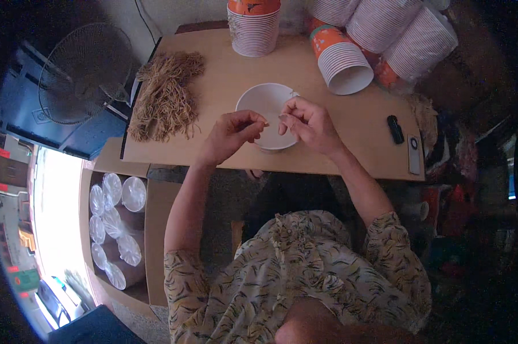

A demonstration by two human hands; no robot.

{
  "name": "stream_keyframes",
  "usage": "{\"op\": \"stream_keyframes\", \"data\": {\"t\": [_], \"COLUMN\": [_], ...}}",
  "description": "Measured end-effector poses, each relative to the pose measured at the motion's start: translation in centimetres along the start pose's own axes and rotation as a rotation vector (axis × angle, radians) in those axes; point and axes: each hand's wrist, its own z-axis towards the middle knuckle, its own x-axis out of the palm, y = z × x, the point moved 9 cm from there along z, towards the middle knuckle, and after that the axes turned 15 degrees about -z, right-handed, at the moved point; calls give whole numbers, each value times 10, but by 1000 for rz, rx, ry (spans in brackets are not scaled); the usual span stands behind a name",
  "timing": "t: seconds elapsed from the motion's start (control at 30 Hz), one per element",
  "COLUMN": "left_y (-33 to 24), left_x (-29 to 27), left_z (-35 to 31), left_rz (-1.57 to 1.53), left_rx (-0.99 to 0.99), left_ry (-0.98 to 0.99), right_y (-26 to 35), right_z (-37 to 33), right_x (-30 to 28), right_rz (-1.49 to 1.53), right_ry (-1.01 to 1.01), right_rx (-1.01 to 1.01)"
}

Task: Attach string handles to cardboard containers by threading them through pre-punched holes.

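Both my hands are raised over the near rim of a white round tub (pixel 259 98) on the tabletop, with a small gap between them. The fingers of my left hand (pixel 233 133) are pinched together at the tub's left side. My right hand (pixel 313 127) is pinched at the tub's right side, thumb against the fingers. Anything between the fingertips is too small to make out. To the left lies a loose bundle of brown twine (pixel 167 92), its strands tangled and frayed.
Upright tubs (pixel 254 35) are stacked at the table's (pixel 213 69) back. A tipped stack (pixel 336 60) and plastic-wrapped stacks (pixel 411 46) are at back right. A black object (pixel 395 129) and a flat grey object (pixel 413 153) lie right. A cardboard box (pixel 155 241) holds plastic-wrapped stacks; a fan (pixel 84 71) stands left.
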Motion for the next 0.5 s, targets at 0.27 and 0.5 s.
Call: {"op": "stream_keyframes", "data": {"t": [0.27, 0.5], "left_y": [-8, -23], "left_x": [4, 17], "left_z": [-6, -18], "left_rz": [139, 278], "left_rx": [269, 476], "left_ry": [-152, -256], "right_y": [-6, -9], "right_z": [8, 8], "right_x": [-1, 10], "right_rz": [60, 167], "right_ry": [-8, 54], "right_rx": [28, 149]}}
